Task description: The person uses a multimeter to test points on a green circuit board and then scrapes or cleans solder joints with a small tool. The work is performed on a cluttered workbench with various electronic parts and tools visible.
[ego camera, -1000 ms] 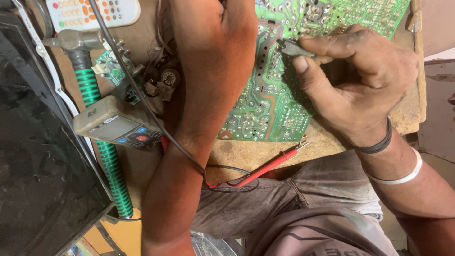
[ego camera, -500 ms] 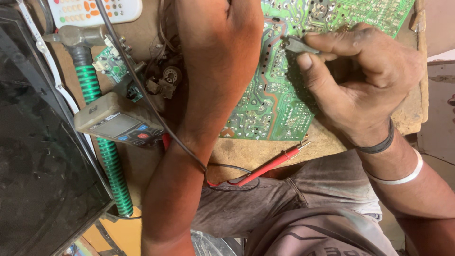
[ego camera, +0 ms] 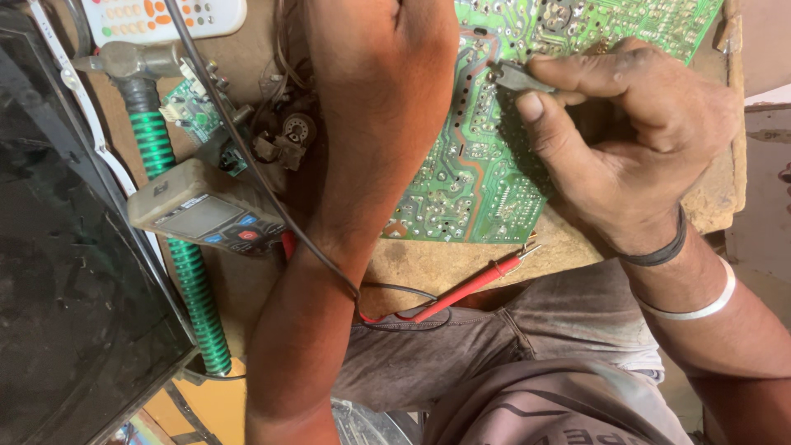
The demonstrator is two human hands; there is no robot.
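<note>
The person's right hand (ego camera: 634, 140) pinches a small grey metal tool (ego camera: 521, 78) between thumb and forefinger, its tip resting on the solder side of a green circuit board (ego camera: 474, 177) that lies on a worn brown tabletop (ego camera: 461, 264). The left hand (ego camera: 387, 49) reaches across the board toward its far edge; only the back of the hand and the wrist show, so whether the fingers are closed on anything cannot be told. A black cable (ego camera: 247, 165) runs over the left forearm. A red test probe (ego camera: 474, 284) lies on the tabletop just below the board's near edge, its metal tip pointing toward the right wrist, which wears a black band (ego camera: 659, 251) and, further up the arm, a white bangle (ego camera: 700, 305). To the left of the forearm a beige multimeter (ego camera: 202, 214) rests over the green ridged handle of a hammer (ego camera: 169, 222). A white remote control (ego camera: 165, 16) lies at the top edge, and a dark screen panel (ego camera: 66, 280) fills the left side.
</note>
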